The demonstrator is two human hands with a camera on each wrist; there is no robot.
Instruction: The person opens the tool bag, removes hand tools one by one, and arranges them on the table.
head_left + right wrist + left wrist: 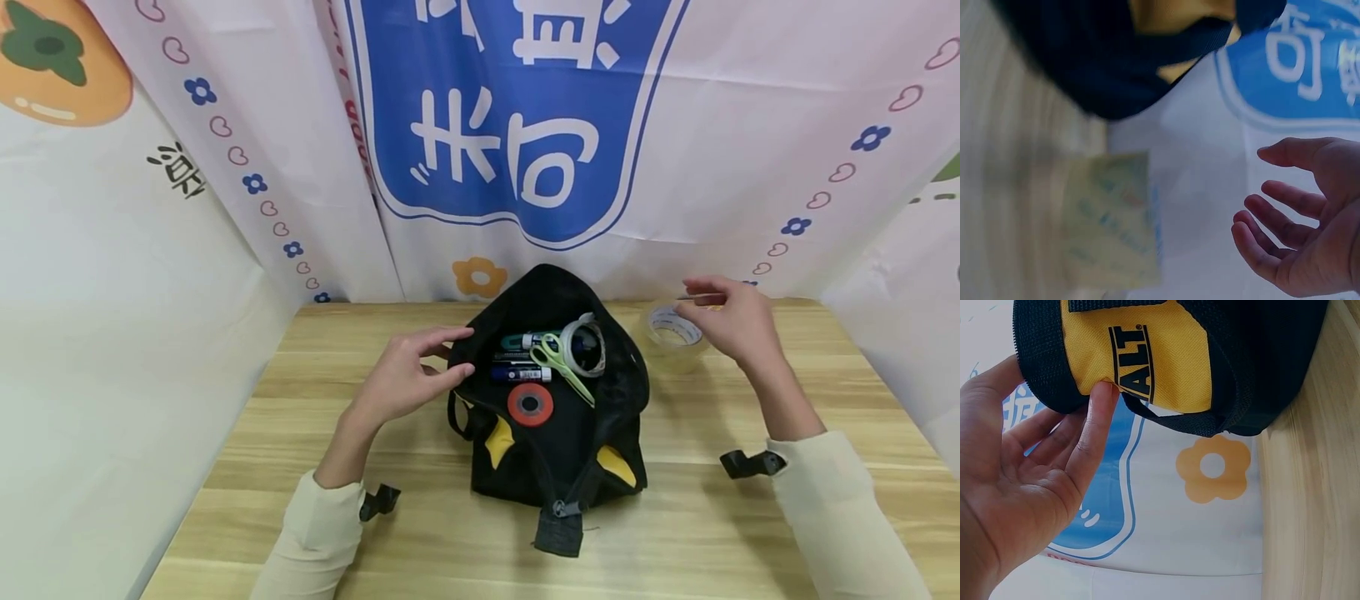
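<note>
A black and yellow tool bag point(517, 479) stands unzipped on the table. My left hand point(408, 371) holds its left rim; in the left wrist view, one finger lies on the yellow outer fabric point(1179, 362) and another digit passes behind the rim. Inside lie several markers point(521, 374), yellow-green scissors point(573, 383), a grey-white roll point(567, 354) and a red disc with a dark centre point(530, 392). My right hand point(731, 321) hovers above a clear roll of tape point(663, 337) on the table, right of the bag. In the right wrist view its fingers are loosely bent and hold nothing.
The wooden table point(300, 433) ends at a white printed cloth point(712, 167) behind the bag, with more cloth at both sides. A black strap loop point(457, 417) hangs at the bag's left, and a zip end point(558, 533) sticks out at the front.
</note>
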